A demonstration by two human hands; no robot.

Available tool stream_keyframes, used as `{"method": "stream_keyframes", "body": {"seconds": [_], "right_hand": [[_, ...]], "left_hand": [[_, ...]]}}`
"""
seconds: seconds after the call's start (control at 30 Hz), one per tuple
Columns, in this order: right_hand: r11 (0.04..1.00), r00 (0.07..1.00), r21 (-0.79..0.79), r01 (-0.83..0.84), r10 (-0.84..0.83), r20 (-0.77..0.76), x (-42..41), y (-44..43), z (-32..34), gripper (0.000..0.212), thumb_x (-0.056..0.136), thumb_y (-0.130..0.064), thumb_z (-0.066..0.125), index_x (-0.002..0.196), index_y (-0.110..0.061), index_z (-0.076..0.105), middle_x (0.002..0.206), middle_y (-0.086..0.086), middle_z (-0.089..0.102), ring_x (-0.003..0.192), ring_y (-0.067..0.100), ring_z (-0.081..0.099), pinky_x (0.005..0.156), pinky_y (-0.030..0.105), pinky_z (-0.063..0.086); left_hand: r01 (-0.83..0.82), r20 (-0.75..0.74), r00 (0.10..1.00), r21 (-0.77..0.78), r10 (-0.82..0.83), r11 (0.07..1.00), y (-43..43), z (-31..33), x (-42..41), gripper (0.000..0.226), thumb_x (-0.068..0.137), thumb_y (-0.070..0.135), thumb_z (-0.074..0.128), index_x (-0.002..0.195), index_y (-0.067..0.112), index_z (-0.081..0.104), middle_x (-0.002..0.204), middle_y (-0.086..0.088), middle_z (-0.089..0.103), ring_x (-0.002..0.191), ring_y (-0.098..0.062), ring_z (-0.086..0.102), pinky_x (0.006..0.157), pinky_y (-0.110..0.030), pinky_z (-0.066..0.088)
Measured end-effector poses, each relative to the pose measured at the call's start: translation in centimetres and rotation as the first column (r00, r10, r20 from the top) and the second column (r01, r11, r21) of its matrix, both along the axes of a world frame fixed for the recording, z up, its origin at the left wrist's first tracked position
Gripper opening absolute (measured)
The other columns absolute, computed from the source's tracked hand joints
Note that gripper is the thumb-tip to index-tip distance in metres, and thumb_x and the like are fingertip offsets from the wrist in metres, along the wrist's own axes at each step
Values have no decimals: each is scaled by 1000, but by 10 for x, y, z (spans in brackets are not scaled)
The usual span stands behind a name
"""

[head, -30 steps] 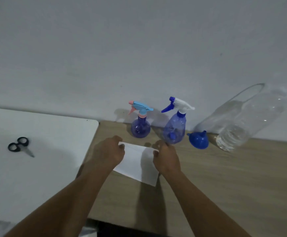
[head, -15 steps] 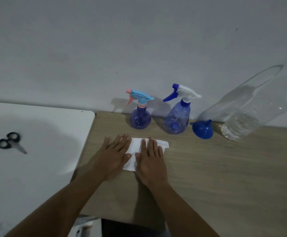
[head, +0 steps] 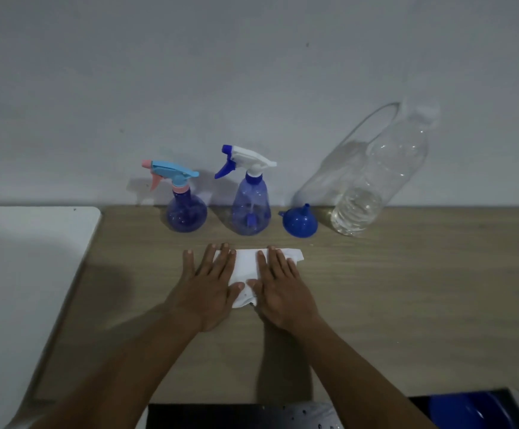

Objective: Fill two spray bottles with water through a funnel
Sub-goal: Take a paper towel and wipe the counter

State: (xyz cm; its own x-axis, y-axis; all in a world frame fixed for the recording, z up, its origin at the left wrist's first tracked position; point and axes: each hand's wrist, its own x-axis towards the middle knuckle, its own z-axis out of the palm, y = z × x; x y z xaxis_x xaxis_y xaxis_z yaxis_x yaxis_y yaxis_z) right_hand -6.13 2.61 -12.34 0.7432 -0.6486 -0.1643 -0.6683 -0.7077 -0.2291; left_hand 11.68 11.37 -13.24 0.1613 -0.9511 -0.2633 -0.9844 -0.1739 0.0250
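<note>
L hand (head: 209,286) & R hand (head: 283,289): flat, fingers spread, palms down on white paper (head: 245,267), gripping nothing; a sec ago they pinched its edges, now it's pressed onto the bench (head: 406,289). Likely a spill mat; filling not begun.
Behind, by the wall, L to R: round spray bottle (head: 186,209) w/ light-blue head, taller spray bottle (head: 251,209) w/ white head, both capped; blue funnel (head: 300,223) mouth-down; water bottle (head: 372,184), part full.

bare wooden table (head: 406,305) right of hands; spray bottles (head: 251,205), funnel (head: 300,222) line wall.
</note>
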Motion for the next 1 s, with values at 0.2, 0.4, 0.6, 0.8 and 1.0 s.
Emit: {"method": "stream_keyframes", "body": {"seconds": [0.2,0.4,0.6,0.8,1.0], "right_hand": [[1000,1000,4,19,-19,-18,-68,-45,1,69,108,-49,21,162,-12,-2,169,15,-5,156,26,-8,124,37,-6],[1000,1000,5,21,-21,-2,-130,-74,1,68,109,-46,21,161,-9,-1,168,17,-6,156,28,-8,124,36,-8],[1000,999,-4,22,-22,-32,-182,-102,3,69,109,-45,21,161,-6,-1,168,20,-4,156,30,-7,125,38,-6],[998,996,-1,58,-58,-68,-236,-105,4,67,110,-44,19,161,-6,-3,167,21,-7,156,31,-9,123,37,-9],[990,987,14,140,-139,-77,-246,-75,5,64,110,-41,17,161,-8,-4,167,21,-7,156,32,-9,125,41,-7]], "left_hand": [[21,89,996,-26,-19,999,-44,5,-75,70,102,56,3,159,16,-6,169,-8,-6,155,-31,-6,119,-64,-1],[98,45,994,-45,-96,994,-75,4,-135,61,107,43,15,160,16,2,169,-4,-4,156,-18,-3,124,-53,1],[110,14,994,-23,-110,994,-104,7,-185,62,107,43,13,160,16,-4,168,-3,-10,156,-19,-8,123,-56,-1],[135,-32,990,-9,-135,991,-114,9,-237,61,107,42,13,160,17,-6,167,-2,-14,155,-18,-11,123,-56,-4],[122,-32,992,31,-121,992,-92,15,-251,62,107,46,12,160,18,-6,167,0,-15,155,-17,-11,122,-58,-4]]}}
